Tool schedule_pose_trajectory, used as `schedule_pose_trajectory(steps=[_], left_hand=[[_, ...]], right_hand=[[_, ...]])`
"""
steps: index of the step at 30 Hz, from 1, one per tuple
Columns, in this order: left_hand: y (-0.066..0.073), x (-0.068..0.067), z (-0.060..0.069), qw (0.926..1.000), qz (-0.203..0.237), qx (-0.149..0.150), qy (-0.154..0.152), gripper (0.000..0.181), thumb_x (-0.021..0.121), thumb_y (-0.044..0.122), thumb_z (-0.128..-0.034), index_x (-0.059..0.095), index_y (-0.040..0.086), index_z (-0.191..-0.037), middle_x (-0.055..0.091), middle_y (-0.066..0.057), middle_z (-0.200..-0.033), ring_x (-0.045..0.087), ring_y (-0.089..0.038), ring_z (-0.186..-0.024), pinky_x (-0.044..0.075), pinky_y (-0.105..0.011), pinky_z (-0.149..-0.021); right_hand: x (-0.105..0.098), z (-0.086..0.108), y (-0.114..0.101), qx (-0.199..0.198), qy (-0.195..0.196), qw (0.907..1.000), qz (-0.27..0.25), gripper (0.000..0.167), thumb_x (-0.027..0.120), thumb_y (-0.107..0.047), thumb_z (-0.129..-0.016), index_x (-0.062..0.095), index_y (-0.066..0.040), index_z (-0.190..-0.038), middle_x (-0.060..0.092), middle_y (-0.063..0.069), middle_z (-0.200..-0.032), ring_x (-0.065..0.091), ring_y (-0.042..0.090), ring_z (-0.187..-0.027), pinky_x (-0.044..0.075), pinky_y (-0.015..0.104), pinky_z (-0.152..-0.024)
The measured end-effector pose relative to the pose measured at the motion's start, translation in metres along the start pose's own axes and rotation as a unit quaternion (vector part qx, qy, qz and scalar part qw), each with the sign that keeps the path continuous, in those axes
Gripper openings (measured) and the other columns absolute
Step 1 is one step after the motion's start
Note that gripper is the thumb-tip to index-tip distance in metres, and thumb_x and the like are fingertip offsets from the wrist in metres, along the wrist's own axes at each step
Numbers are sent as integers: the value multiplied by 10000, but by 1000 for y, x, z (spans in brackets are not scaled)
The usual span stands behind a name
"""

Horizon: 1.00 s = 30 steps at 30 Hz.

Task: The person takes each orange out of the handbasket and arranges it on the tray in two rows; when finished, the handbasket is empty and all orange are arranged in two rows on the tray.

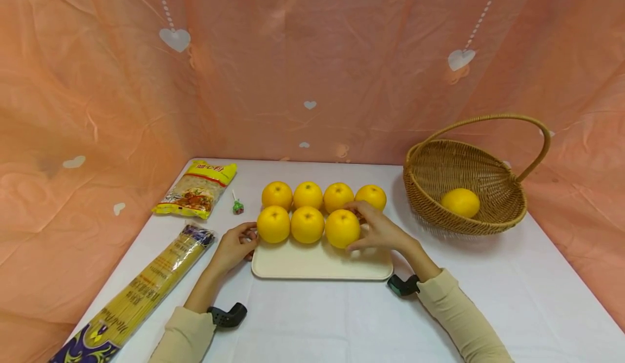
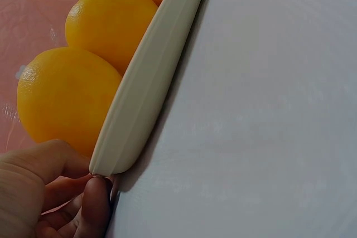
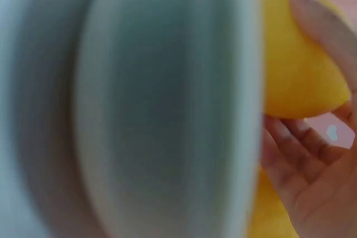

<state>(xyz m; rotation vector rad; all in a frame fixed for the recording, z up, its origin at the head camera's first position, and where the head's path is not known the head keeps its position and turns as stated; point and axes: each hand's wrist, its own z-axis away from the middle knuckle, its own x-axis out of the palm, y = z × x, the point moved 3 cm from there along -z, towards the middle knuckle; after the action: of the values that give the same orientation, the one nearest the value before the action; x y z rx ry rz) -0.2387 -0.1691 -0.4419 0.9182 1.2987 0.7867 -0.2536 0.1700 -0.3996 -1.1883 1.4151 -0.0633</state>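
Yellow-orange round fruits that look like oranges stand in two rows on a cream tray (image 1: 317,265). My left hand (image 1: 236,248) is at the tray's left edge; in the left wrist view its finger and thumb pinch the tray's corner (image 2: 120,154), close beside an orange (image 2: 70,98). My right hand (image 1: 381,230) holds the rightmost front orange (image 1: 342,228), thumb on its near side and fingers reaching behind it. In the right wrist view the blurred tray rim (image 3: 167,104) hides part of that orange (image 3: 301,65).
A wicker basket (image 1: 415,189) with a tall handle stands at the right, one orange (image 1: 460,203) inside. On the left lie a yellow food bag (image 1: 195,189), a small green-wrapped lollipop (image 1: 237,207) and a long pack of spaghetti (image 1: 141,292). Pink cloth (image 1: 312,70) hangs behind the table.
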Motion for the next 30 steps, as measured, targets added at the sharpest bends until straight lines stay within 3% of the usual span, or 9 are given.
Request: schedule_pose_trajectory(steps=[4, 10, 17, 26, 30], left_hand=[[-1, 0, 0, 10000, -10, 1, 0, 424, 598, 22, -851, 511, -57, -1257, 561, -119, -876, 524, -120, -567, 503, -238, -470], [-2, 0, -1, 10000, -25, -44, 5, 423, 596, 20, -847, 515, -48, -1257, 560, -115, -875, 527, -122, -569, 506, -242, -475], [-2, 1, -1, 10000, -35, -43, -3, 422, 596, 22, -847, 516, -49, -1255, 557, -115, -875, 528, -120, -571, 506, -239, -477], [-2, 1, -1, 10000, -63, -63, -36, 426, 595, 24, -850, 510, -53, -1260, 555, -119, -880, 524, -113, -577, 508, -238, -479], [-2, 0, -1, 9999, -85, -75, -21, 425, 597, 29, -847, 514, -46, -1257, 555, -119, -871, 528, -128, -576, 510, -242, -479]], right_hand=[[1, -2, -1, -145, 242, 9987, 432, 871, 898, -274, -552, 465, -32, -1268, 533, 90, -1181, 532, 211, -986, 519, 405, -825], [2, -1, -2, 26, 243, 9958, 878, 869, 871, -364, -587, 452, -32, -1272, 532, 85, -1180, 510, 201, -1003, 475, 386, -855], [1, 1, -1, 174, 160, 9954, 928, 898, 867, -358, -601, 415, -56, -1315, 490, 88, -1223, 481, 201, -1041, 465, 389, -886], [0, 1, -5, -126, 242, 9944, 1017, 830, 864, -317, -617, 465, -57, -1297, 513, 88, -1113, 505, 174, -919, 509, 371, -779], [0, -1, -5, -70, 233, 9943, 1035, 850, 864, -332, -611, 460, -66, -1310, 508, 89, -1118, 506, 182, -927, 500, 359, -794]])
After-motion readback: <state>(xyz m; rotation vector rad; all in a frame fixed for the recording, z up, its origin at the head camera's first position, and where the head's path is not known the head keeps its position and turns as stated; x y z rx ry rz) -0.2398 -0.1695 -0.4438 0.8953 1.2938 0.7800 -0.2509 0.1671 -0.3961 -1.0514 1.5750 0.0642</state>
